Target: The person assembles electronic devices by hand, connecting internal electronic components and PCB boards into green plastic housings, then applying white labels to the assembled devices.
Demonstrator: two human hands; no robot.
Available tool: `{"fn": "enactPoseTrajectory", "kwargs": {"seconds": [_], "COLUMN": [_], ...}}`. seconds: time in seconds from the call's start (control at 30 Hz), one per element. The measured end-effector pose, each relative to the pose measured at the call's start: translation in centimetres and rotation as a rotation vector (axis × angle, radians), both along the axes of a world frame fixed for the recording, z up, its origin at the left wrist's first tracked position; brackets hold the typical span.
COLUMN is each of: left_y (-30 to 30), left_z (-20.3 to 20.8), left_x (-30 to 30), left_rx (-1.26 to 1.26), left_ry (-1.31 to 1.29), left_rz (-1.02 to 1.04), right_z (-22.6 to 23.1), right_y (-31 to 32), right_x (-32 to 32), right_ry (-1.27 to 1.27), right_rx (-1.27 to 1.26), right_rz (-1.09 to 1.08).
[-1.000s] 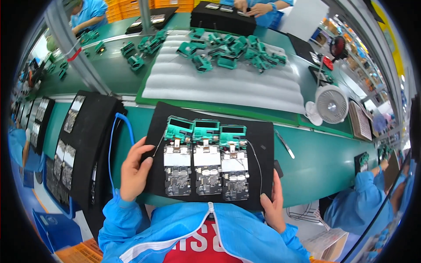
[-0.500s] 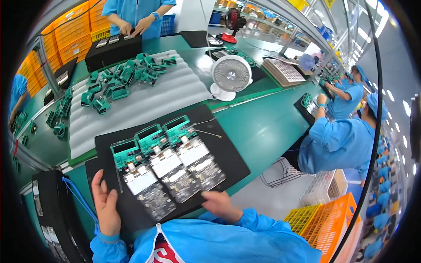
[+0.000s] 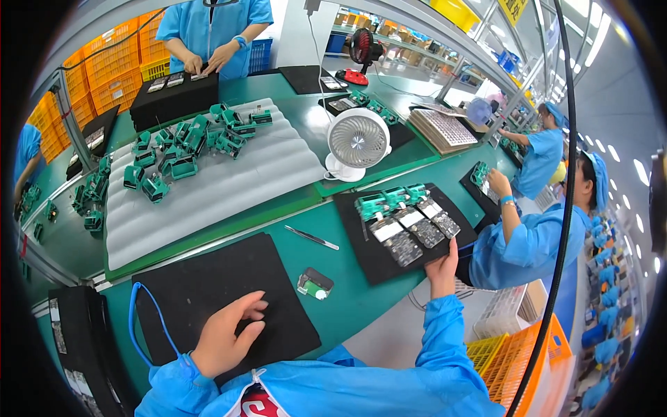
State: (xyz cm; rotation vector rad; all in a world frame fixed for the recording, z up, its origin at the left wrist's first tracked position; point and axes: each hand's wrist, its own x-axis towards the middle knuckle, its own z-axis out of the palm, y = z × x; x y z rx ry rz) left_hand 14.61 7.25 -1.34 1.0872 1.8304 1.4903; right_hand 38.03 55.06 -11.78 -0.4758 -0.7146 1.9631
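Note:
My right hand (image 3: 442, 271) grips the near edge of a black foam pad (image 3: 372, 260), its fingers partly hidden at the edge. On this pad lie three circuit boards (image 3: 422, 229) side by side, each joined to a green plastic frame (image 3: 396, 199) at its far end. My left hand (image 3: 231, 333) hovers at or just over another black foam pad (image 3: 208, 278), fingers loosely bent and apart, holding nothing. A blue cord (image 3: 139, 326) runs to my left cuff. Between the pads lie metal tweezers (image 3: 311, 238) and a small grey-and-green part (image 3: 315, 283).
A pile of green frames (image 3: 184, 142) lies on a grey padded sheet (image 3: 229, 194). Beside it stands a white fan (image 3: 358, 142). Co-workers sit at right and stand across the bench. An orange crate (image 3: 517, 358) is at lower right; black foam with boards (image 3: 80, 347) stands at left.
The pad carrying the three boards has moved right and away with my right hand. This uncovers the other pad, the tweezers and the small part. My left hand has moved right.

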Motion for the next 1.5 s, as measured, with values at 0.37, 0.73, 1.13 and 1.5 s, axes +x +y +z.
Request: {"fn": "enactPoseTrajectory", "kwargs": {"seconds": [0.37,0.73,1.13,1.5], "left_y": [-10.0,-24.6,-33.5,-32.3], "left_z": [2.0,13.0,-1.5,-4.3], "left_x": [1.1,12.6,18.0,16.7], "left_rx": [-0.197,-0.416,-0.796,-0.079], "left_ry": [0.754,1.453,0.602,0.349], "left_rz": [0.348,1.350,1.883,1.953], "right_z": [1.5,13.6,10.1,11.0], "right_y": [1.4,-24.2,-54.3,-59.7], "right_x": [-6.0,-26.8,-40.2,-39.9], "right_ry": [-0.654,-0.311,-0.089,-0.034], "right_rx": [0.706,1.047,1.409,0.881], "right_rz": [-0.438,1.344,1.650,1.476]}}
